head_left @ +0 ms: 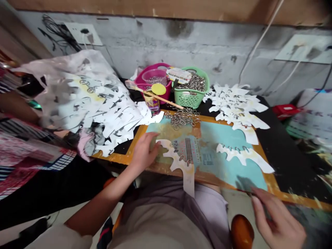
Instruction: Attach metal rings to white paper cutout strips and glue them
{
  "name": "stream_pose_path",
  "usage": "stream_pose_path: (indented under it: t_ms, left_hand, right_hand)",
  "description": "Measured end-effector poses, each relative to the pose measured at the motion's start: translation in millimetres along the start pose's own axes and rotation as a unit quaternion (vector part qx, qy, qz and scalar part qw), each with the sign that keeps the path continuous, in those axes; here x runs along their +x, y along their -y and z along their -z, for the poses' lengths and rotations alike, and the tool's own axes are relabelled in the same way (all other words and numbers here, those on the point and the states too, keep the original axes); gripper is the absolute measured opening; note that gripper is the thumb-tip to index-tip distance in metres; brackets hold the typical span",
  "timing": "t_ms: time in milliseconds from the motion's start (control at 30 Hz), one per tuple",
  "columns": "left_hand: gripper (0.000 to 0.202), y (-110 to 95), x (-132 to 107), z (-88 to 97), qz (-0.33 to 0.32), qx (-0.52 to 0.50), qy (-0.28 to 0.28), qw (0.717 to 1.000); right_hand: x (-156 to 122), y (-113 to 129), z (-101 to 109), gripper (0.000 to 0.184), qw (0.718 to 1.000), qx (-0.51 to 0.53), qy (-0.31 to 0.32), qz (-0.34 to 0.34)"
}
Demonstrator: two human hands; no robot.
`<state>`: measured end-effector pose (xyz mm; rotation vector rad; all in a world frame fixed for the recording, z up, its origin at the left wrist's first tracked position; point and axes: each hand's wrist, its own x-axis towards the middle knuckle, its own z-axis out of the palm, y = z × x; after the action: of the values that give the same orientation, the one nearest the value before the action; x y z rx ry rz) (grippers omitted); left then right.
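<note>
My left hand (145, 150) lies on the near left of the work board, fingers stretched out, with its thumb at the tip of a white jagged-edged cut-out strip (178, 160). Several small metal rings sit along that strip, and its lower end hangs over the board's front edge. Off the board's front right corner, my right hand (278, 218) is closed in a pinch; a thin dark bit shows at the fingertips, too blurred to name. Another cut-out strip with metal rings (243, 155) rests on the right of the light-blue sheet (218, 133).
Loose metal rings (181, 117) lie behind the strips. A green basket (190, 98) of metal pieces, a pink basket (164, 69) and a small tub with a brush (153, 105) stand behind. White cut-outs (238, 107) pile right; a full plastic bag (95, 93) and another person's arm (19, 107) are left.
</note>
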<state>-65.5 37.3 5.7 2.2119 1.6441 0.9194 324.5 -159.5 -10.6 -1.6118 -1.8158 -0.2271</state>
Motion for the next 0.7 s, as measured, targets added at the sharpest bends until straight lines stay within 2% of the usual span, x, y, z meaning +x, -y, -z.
stream_pose_path:
  t_ms: [67,100,233,300,367,433,533,700]
  left_hand:
    - [0.030,-1.7,7.6,-0.5,-0.012,0.016,0.024,1.000]
    - [0.031,-1.0,12.2,-2.3,-0.014,0.025,0.049,0.998]
    - [0.024,2.5,30.2,-13.0,-0.033,0.030,0.146,0.988]
    - [0.018,1.1,34.3,-15.3,-0.031,-0.024,0.179,0.983]
    - [0.018,-2.7,33.1,-13.6,-0.002,-0.112,0.202,0.973]
    - [0.021,-8.0,27.7,-9.2,0.037,-0.201,0.203,0.957]
    - [0.028,-16.5,16.5,-2.7,0.082,-0.291,0.174,0.937]
    - [0.027,-27.3,2.4,-3.7,0.103,-0.354,0.115,0.922]
  right_hand:
    - [29.4,32.7,-21.3,0.033,0.996,0.054,0.004,0.069]
    - [42.1,47.0,-31.6,0.034,0.993,0.081,0.014,0.078]
    - [81.9,91.4,-67.9,0.028,0.982,0.161,0.081,0.050]
    - [97.2,106.8,-83.6,0.022,0.975,0.187,0.118,0.014]
    - [110.4,118.0,-98.6,0.019,0.968,0.213,0.135,-0.015]
    - [121.5,125.9,-113.2,0.019,0.957,0.245,0.153,-0.030]
    - [133.4,133.4,-132.8,0.020,0.934,0.308,0.174,-0.049]
    - [137.4,141.7,-147.9,0.013,0.886,0.413,0.152,-0.147]
